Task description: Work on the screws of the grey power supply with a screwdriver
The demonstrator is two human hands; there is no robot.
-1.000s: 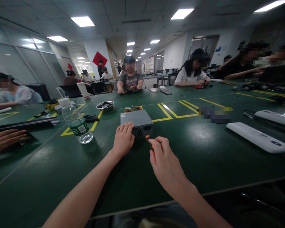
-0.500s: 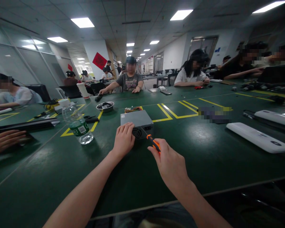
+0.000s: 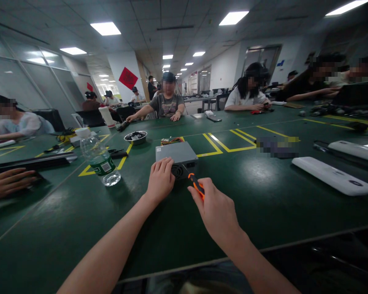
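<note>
Your right hand has shifted on the screwdriver since a second ago, leaving more of the orange and black handle in sight, and the person across from you has stretched an arm out sideways. Your right fingers are narrowed around that handle, with the shaft pointing at the fan side of the grey metal box; whether the tip touches, you cannot tell. Your left hand lies over the box's near left corner, fingers close together; how firmly they grip is unclear. The box sits on the green table, right of the bottle, coloured wires behind it.
</note>
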